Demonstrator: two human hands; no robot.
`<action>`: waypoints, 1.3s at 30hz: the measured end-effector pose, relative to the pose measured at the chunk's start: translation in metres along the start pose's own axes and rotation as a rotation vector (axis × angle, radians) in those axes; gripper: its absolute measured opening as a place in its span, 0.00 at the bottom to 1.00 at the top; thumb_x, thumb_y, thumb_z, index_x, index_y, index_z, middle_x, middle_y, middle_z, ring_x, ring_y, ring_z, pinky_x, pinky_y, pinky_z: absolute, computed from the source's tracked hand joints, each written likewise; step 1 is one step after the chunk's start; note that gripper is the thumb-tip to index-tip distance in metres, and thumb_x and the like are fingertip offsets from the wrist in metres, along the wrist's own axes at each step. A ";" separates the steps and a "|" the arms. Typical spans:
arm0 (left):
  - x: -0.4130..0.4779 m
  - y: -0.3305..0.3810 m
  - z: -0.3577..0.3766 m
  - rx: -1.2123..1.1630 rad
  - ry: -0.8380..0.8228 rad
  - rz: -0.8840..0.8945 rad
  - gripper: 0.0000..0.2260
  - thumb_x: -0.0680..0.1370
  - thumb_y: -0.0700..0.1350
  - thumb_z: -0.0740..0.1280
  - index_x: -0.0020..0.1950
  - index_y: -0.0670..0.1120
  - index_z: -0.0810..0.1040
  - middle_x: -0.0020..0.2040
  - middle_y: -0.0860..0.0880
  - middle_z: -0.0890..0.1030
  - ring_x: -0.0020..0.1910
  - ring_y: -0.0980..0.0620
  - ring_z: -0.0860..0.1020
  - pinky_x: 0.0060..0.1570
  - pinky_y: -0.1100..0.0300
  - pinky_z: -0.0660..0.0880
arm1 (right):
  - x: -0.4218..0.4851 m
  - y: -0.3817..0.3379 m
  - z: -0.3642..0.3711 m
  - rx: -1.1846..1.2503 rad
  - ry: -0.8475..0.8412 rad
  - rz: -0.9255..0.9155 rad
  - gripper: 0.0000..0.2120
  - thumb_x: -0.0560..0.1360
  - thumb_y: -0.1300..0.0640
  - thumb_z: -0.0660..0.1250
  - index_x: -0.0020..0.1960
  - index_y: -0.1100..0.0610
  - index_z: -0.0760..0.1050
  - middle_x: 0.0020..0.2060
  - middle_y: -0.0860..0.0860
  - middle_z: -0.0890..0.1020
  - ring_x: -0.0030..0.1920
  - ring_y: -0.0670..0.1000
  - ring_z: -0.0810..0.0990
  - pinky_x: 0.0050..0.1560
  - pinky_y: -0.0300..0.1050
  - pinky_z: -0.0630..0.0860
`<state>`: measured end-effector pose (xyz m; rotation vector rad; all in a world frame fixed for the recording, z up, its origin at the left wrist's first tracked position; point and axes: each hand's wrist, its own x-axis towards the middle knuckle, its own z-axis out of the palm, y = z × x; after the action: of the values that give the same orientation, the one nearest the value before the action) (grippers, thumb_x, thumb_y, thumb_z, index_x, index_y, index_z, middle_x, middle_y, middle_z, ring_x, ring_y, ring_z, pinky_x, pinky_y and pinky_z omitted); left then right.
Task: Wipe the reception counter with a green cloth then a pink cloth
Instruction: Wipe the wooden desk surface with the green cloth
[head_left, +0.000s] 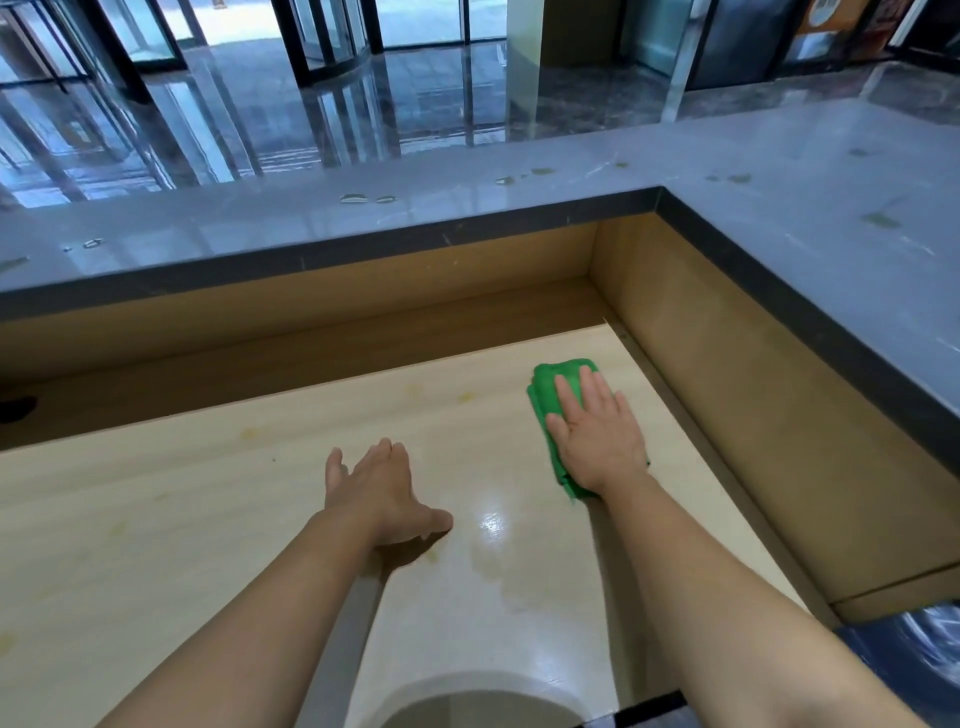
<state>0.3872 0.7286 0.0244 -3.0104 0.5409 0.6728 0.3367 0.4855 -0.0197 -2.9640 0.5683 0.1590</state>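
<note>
Wiping w/ the green cloth looks like the step in hand. No pink cloth is in view, so that pass is yet to come.

Biggest item is the grey polished stone upper surface (779, 171), L-shaped, well beyond & right of the fingers, w/ water droplets (363, 198) on it. Below it the pale wood-grain lower surface (208, 519) sits under both hands, w/ faint yellowish stains (254, 431) left of & beyond the left fingers.

The folded bright green cloth (563, 376) lies flat near that surface's back right corner, under the right hand (597, 436). Its fingers (569, 400) are straight, close together & pressing down, not curled round the cloth; arm reaches fwd, nearly straight. The left hand (379, 483) holds nothing, fingers relaxed & extended, thumb out & low. Can't tell if it touches the surface.

Next prob. calls for a flat-pressure sweep left toward the stains, then the stone top.
</note>
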 end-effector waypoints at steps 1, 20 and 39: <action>0.002 -0.001 0.000 -0.005 0.005 -0.005 0.35 0.66 0.68 0.66 0.65 0.48 0.67 0.71 0.50 0.66 0.71 0.50 0.66 0.74 0.43 0.43 | 0.001 0.012 -0.001 -0.003 0.018 0.035 0.28 0.83 0.45 0.42 0.80 0.51 0.42 0.79 0.55 0.43 0.79 0.53 0.40 0.77 0.51 0.43; 0.040 0.012 -0.029 0.196 -0.195 -0.027 0.47 0.63 0.67 0.74 0.74 0.46 0.60 0.78 0.49 0.54 0.77 0.53 0.56 0.74 0.48 0.42 | 0.028 -0.115 0.011 -0.032 -0.054 -0.317 0.28 0.83 0.44 0.41 0.80 0.50 0.39 0.78 0.56 0.38 0.78 0.54 0.37 0.77 0.52 0.39; 0.038 0.007 -0.026 0.018 -0.186 0.009 0.50 0.63 0.60 0.78 0.75 0.43 0.56 0.74 0.51 0.58 0.75 0.51 0.57 0.63 0.53 0.70 | 0.059 -0.044 -0.003 0.029 0.039 0.201 0.28 0.83 0.46 0.41 0.80 0.53 0.39 0.78 0.59 0.40 0.79 0.57 0.40 0.77 0.54 0.43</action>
<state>0.4274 0.7071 0.0328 -2.8889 0.5487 0.9311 0.4081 0.5048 -0.0202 -2.8837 0.8654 0.1096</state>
